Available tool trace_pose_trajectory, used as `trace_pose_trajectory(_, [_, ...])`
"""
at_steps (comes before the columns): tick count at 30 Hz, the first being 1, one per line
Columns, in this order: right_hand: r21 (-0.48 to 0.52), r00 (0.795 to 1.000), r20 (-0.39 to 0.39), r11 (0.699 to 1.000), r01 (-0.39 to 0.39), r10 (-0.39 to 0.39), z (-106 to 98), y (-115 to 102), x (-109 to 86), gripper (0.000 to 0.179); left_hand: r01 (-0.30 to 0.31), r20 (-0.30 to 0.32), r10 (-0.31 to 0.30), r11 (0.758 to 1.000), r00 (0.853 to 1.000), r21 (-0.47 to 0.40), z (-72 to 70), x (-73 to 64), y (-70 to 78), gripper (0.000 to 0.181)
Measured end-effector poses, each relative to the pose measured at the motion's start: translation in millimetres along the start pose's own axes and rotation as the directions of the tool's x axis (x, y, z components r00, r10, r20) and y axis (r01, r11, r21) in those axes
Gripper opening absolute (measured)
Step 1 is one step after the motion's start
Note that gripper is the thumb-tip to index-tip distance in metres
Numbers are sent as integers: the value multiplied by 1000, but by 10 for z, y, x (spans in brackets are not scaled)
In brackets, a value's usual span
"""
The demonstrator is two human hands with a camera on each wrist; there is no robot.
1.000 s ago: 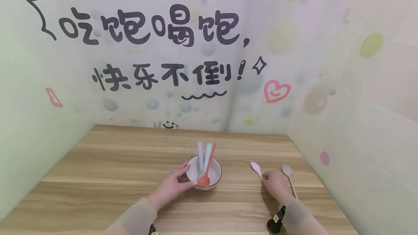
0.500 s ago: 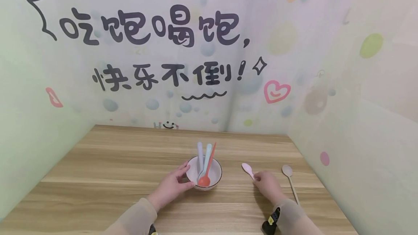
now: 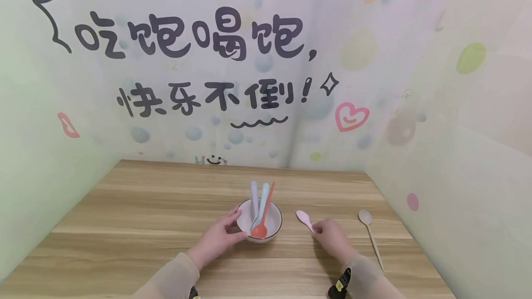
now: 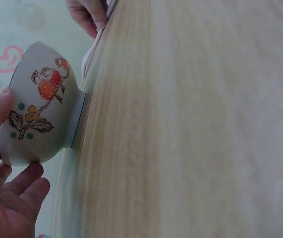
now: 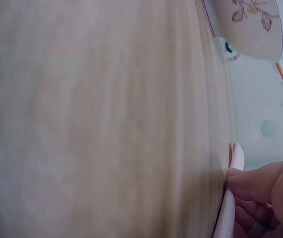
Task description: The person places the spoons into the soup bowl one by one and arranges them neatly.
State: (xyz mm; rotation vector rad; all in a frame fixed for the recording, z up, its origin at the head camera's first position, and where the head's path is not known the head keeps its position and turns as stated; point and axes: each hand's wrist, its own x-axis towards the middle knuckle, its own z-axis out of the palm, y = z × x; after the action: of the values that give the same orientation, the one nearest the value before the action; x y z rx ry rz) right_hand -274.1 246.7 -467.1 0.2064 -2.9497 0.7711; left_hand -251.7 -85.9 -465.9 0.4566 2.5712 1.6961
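Note:
A white bowl [image 3: 273,219] with a dark rim and painted fruit on its outer side [image 4: 47,96] stands on the table. My left hand [image 3: 218,236] holds it at the left, thumb at the rim and fingers against the side. A lavender utensil [image 3: 254,195], a light blue one [image 3: 264,195] and an orange spoon [image 3: 259,230] lean inside the bowl, handles up. To the right, my right hand [image 3: 332,240] pinches a pink spoon [image 3: 303,217] by its handle. Its bowl end points toward the back left, low over the tabletop; the handle's end is hidden by the hand.
A long beige spoon [image 3: 365,217] lies on the wooden table [image 3: 145,211], right of my right hand. Patterned walls [image 3: 187,142] with black lettering close off the back and both sides.
My right hand has moved left with the pink spoon, nearer to the bowl and away from the beige spoon. The left hand and the bowl have stayed in place.

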Motion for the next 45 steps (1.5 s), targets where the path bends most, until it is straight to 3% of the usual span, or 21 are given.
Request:
trace_pose_trajectory(15, [77,997,29,995,63,-66,70,-187,-119,13,8,5,-7,1000,1000,-8,2,-4,-9,71])
trace_pose_trajectory(20, [78,998,48,996,43,-47,83,-222,-135,11,14,8,-14,1000,1000,-19,3,-5,-3,71])
trace_pose_trajectory(35, [-24,994,57,995,94,-92,103,-255,-106,4,14,8,-14,999,1000,-36,-7,4,-1,71])
trace_pose_trajectory(45, [41,994,78,997,68,-71,86,-254,-98,7,14,7,-14,1000,1000,-20,-2,9,-23,71])
